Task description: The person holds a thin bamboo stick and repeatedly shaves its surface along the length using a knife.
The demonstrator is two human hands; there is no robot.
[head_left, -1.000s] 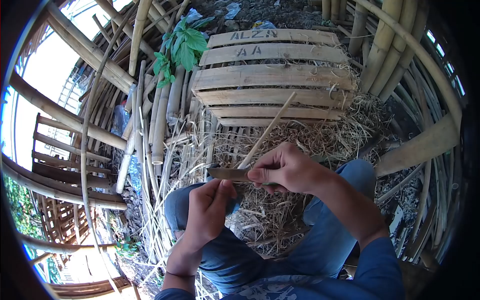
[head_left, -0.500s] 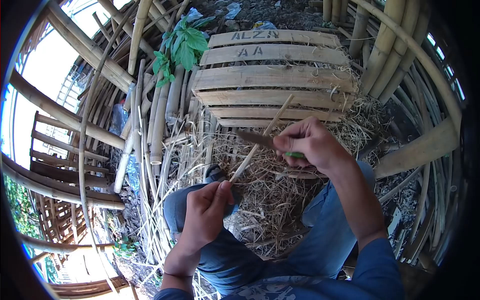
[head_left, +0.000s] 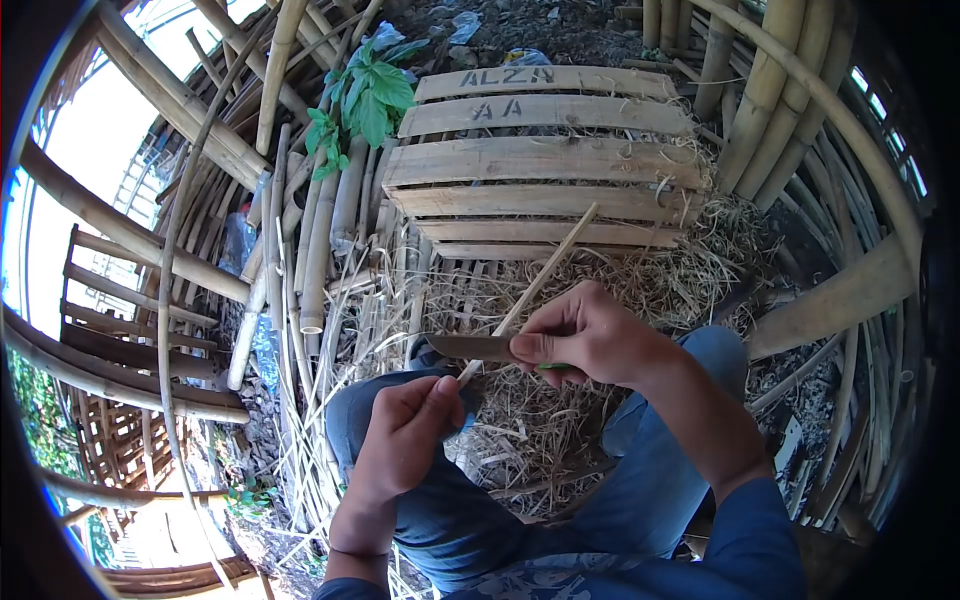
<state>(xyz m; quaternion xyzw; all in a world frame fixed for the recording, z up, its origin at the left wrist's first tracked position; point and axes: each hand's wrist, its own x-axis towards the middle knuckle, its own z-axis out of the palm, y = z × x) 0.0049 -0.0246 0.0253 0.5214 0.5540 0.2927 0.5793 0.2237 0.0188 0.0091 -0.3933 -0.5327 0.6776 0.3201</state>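
Observation:
A thin, pale bamboo strip (head_left: 549,266) slants up and away from my left hand (head_left: 412,428), whose thumb and fingers are closed on its near end above my left knee. My right hand (head_left: 583,340) grips a knife (head_left: 468,347), its blade pointing left and lying across the strip just beyond my left thumb. A bit of the knife's green handle (head_left: 556,367) shows below my right fingers; the rest is hidden in the hand. Whether the edge is biting into the strip, I cannot tell.
Beyond my hands stands a slatted wooden crate (head_left: 545,155) with dark lettering. Shavings (head_left: 545,440) cover the ground between my legs. Long thin strips (head_left: 300,440) lie at my left, near stacked bamboo poles (head_left: 318,260) and a leafy plant (head_left: 368,95). Thick bamboo posts (head_left: 775,100) rise at right.
My right hand has drawn the knife down the strip toward me, from near its middle to just above my left thumb. The left hand keeps its hold, and the strip's far end has dipped slightly.

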